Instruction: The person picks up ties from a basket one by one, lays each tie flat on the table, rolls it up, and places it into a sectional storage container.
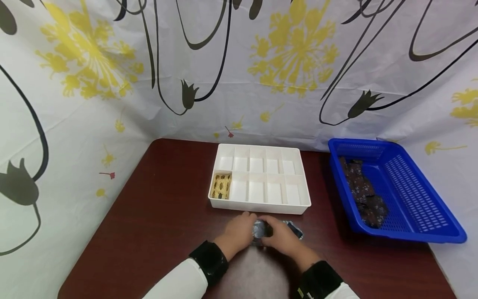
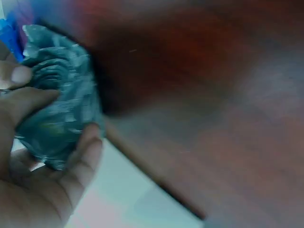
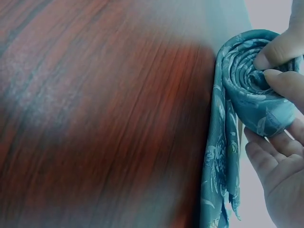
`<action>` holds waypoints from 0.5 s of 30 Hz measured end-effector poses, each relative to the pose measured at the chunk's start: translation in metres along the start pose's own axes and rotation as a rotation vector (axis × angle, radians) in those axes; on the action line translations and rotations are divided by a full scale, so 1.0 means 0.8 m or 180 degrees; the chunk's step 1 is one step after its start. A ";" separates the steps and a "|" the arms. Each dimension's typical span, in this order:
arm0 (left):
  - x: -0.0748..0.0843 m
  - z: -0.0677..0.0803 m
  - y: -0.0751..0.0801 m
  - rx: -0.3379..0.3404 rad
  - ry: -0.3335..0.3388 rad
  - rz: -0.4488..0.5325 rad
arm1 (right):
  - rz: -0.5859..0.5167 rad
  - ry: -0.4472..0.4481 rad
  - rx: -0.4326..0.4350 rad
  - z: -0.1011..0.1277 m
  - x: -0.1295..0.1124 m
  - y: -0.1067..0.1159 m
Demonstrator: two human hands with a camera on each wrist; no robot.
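Near the desk's (image 1: 157, 216) front edge, the left hand (image 1: 239, 232) and right hand (image 1: 281, 237) both had their fingers (image 3: 278, 50) curled around a rolled teal cloth (image 3: 251, 90), possibly a necktie, its loose tail trailing on the wood. Beyond them stood a white divided tray (image 1: 259, 178), and farther right a blue basket (image 1: 396, 191) holding dark folded cloths (image 1: 364, 193).
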State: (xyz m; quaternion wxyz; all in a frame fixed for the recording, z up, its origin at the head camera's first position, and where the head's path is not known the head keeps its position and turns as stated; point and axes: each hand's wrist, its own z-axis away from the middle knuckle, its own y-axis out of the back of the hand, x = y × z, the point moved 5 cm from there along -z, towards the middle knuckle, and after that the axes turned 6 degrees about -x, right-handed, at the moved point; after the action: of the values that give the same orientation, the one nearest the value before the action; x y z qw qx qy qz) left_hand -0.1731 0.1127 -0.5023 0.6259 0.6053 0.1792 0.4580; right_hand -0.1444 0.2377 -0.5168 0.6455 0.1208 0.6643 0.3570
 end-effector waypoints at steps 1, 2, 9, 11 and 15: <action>-0.005 0.000 -0.002 0.0010 -0.0051 0.0229 | -0.0049 -0.0024 -0.0010 0.000 0.002 0.000; -0.010 0.000 -0.005 0.0039 -0.0120 0.0518 | -0.0100 -0.0049 -0.0012 -0.001 0.004 0.000; -0.042 -0.004 -0.030 0.0154 -0.0423 0.1995 | -0.0285 -0.0035 0.0002 -0.002 0.011 0.001; -0.044 -0.004 -0.034 0.0150 -0.0409 0.1997 | -0.0321 -0.0008 0.0000 -0.002 0.012 0.000; -0.042 -0.004 -0.034 0.0169 -0.0425 0.1867 | -0.0344 0.0034 0.0011 -0.001 0.015 -0.002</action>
State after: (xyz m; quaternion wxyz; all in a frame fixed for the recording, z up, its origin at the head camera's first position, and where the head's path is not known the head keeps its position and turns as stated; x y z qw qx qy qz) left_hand -0.1833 0.0921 -0.5388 0.4613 0.6761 -0.0329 0.5736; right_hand -0.1466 0.2438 -0.5274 0.6601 0.0839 0.6739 0.3211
